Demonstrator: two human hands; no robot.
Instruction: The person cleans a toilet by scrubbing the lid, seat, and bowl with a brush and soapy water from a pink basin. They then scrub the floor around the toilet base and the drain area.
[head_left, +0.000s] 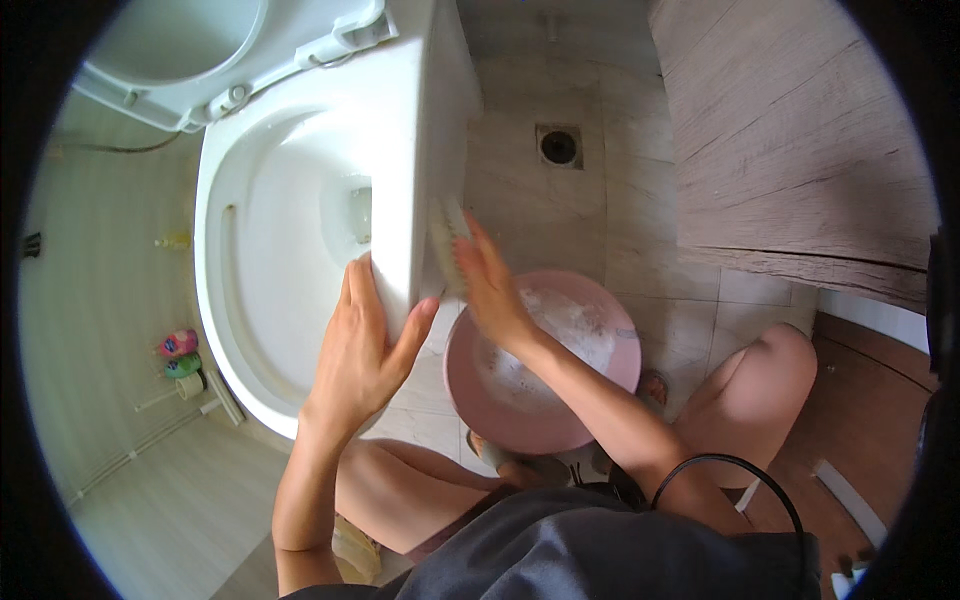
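A white ceramic toilet bowl (255, 300) stands before me on the left, with its seat and lid (172, 90) raised. My left hand (360, 345) clasps the bowl's near rim, fingers on the inner side and thumb over the outer edge. In my right hand (491, 289) is a pale scrub brush (448, 251), blurred, its bristle side turned to the toilet's outer wall (442, 150). Whether the bristles touch the wall I cannot tell. Below the right hand, a pink plastic basin (544, 439) holds foamy water (559, 330).
A square floor drain (559, 146) is set in the tiles beyond the basin. A wood-grain cabinet (787, 142) overhangs the right side. Pink and green bottles (180, 352) stand left of the toilet. My knees flank the basin, and a black cable (739, 461) loops by my right arm.
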